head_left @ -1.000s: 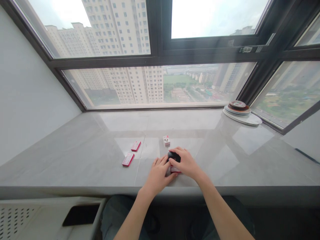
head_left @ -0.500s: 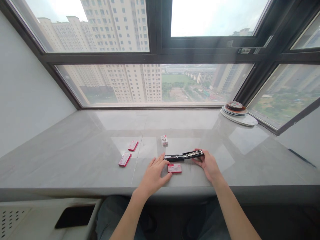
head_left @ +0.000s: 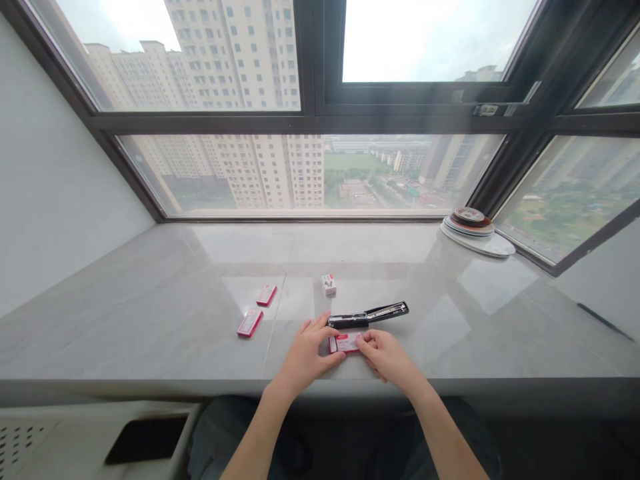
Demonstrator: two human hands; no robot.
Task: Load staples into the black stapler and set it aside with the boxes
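A black stapler (head_left: pixel 367 317) lies opened out on the counter, its metal inside showing. In front of it sits a red and white staple box (head_left: pixel 343 343). My right hand (head_left: pixel 387 360) pinches the right end of that box between thumb and fingers. My left hand (head_left: pixel 310 350) rests at the box's left end, thumb and forefinger apart on either side of it, other fingers stretched toward the stapler's left end. Whether the left fingers press on the box or the stapler I cannot tell.
Two more red and white boxes (head_left: pixel 250 323) (head_left: pixel 267 295) lie to the left. A small white box (head_left: pixel 329 285) stands behind the stapler. Stacked plates (head_left: pixel 477 243) occupy the far right corner by the window. The counter's front edge (head_left: pixel 150 380) runs close to my wrists.
My right hand has let go of the stapler's right end and moved down and left onto the staple box. The box has shifted slightly left. My left hand has stayed nearly still.
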